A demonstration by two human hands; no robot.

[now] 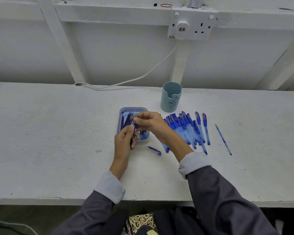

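With my left hand (126, 138) pinching the blue pen barrel (134, 129) over the tray (124, 110), left of the pile of pens (185, 128), I'd hold it steady while my right hand (149, 123), pinching its far end, twists squarely.

No words or numbers I can read, drawn round face on the pale blue plastic cup (166, 97), print on blue plastic pens (185, 128) too small

Person's arms, seen from the head camera. The dark grey fabric left sleeve (95, 211) and the matching dark grey right sleeve (227, 200) each end in a pale grey turned-back cuff: left cuff (109, 185), right cuff (193, 162). A dark-and-white stitched edging (122, 196) borders the left cuff. The left hand (124, 141) and right hand (149, 122) are bare.
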